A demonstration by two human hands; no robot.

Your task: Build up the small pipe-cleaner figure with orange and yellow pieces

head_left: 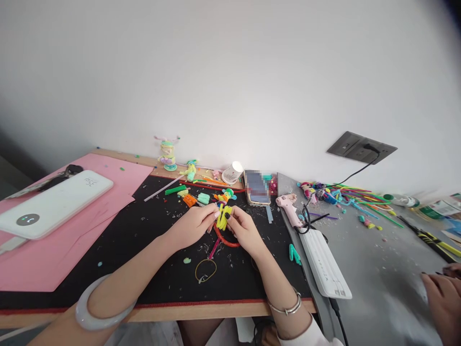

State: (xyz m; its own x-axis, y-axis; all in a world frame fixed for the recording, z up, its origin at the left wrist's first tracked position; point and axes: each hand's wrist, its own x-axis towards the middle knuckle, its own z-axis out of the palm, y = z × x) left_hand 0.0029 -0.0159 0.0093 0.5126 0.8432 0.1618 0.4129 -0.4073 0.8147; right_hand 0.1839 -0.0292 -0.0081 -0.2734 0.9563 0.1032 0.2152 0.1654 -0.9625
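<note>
My left hand (193, 224) and my right hand (245, 229) meet over the black mat (151, 250), both pinching a small bundle of yellow pipe cleaner (223, 217). A red pipe-cleaner loop (226, 240) lies just under my hands. A colourful pipe-cleaner figure (225, 196) sits right behind the bundle. A tan loop (205, 270) lies on the mat nearer to me. My left wrist wears a pale bangle, and a thin silver bracelet circles my right wrist.
Pink paper (54, 240) and a white power bank (54, 204) lie at the left. A phone (257, 187), a pink glue gun (290, 207) and a white keyboard (324, 264) sit to the right. Loose pipe cleaners (353, 197) are piled beyond. Another person's hand (444, 293) rests at the far right.
</note>
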